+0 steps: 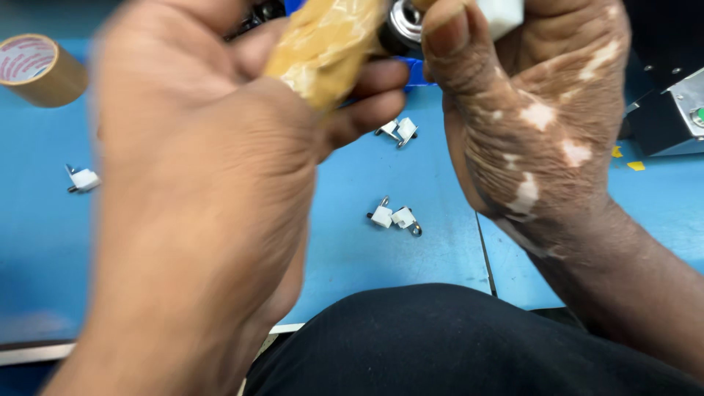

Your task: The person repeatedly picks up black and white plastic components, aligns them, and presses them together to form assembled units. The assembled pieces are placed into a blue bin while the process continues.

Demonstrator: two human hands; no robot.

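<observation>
My left hand (198,183) is raised close to the camera and blurred, its fingers wrapped around a tool handle covered in yellowish tape (323,44). My right hand (543,103) is up beside it, pinching a small white plastic part (502,15) against a round metal fitting (403,22) at the handle's end. Both hands meet near the top of the view, above the blue work surface (367,249).
Small white plastic clips with metal hooks lie on the blue surface: a pair (396,217), another pair (400,130), and one at the left (83,179). A roll of brown tape (37,70) sits far left. A grey metal machine (675,110) stands at right. My dark-clothed knee (440,345) is below.
</observation>
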